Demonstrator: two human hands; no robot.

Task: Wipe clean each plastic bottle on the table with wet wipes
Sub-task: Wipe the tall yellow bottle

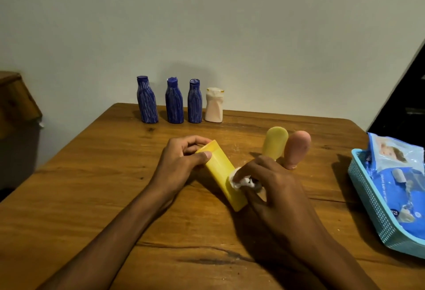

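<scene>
Near the middle of the tabletop (96,197), the yellow bottle (220,174) lies tilted, its near end towards the front edge and its far end raised in the left hand (181,163), whose grip is closed round that end with thumb on top and fingers curled behind. The right hand (273,188) pinches a crumpled white wipe (239,180) and presses it on the bottle's side, partway along. The bottle looks light, stiff and smooth, so once wet it will likely turn slippery; holding it by the far end, clear of the wiped stretch, seems the sound place, with the near end resting on the wood for steadiness. Just beyond the right hand stand two rounded bottles, one pale yellow (276,142) and one pink (296,149), side by side and apparently balanced on narrow ends, so probably easy to tip. At the right edge a blue basket (368,197) holds the wipes pack (391,174). Along the far edge stand three blue bottles (173,103) and a white bottle (213,107).
</scene>
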